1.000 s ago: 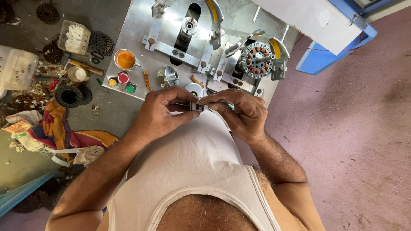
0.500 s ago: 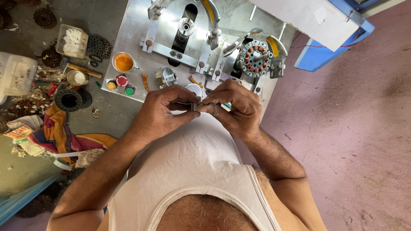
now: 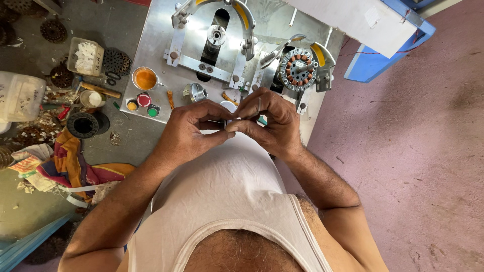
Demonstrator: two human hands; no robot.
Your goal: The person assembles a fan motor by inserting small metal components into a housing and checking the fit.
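Close against the white vest [image 3: 222, 201], both hands meet just below the edge of the metal work plate [image 3: 151, 55]. The left hand [image 3: 189, 133] has its thumb and forefinger pinched together on a small dark metal piece [image 3: 225, 122], and the right hand [image 3: 269, 121] pinches the same piece from the other side, its fingers curled over the top. The fingertips of the 2 hands touch each other around the piece, so most of it is hidden and its shape cannot be told.

Just beyond the hands, on the plate, lies a short shiny cylinder [image 3: 194, 92], and beside it a small cup of orange liquid [image 3: 145, 78]. Near the plate's front corner sit 3 round buttons [image 3: 143, 103], yellow, red and green. Farther back stands a bracket fixture with yellow arcs [image 3: 214, 35], and to its right a round stator with copper windings [image 3: 297, 69] sits in a second holder.

On the grey floor to the left are a clear tray of white pieces [image 3: 86, 55], several dark toothed rings [image 3: 82, 124], a translucent plastic tub [image 3: 20, 95] and a striped cloth [image 3: 70, 161]. To the right a blue frame [image 3: 383, 60] meets the pinkish floor [image 3: 418, 166].
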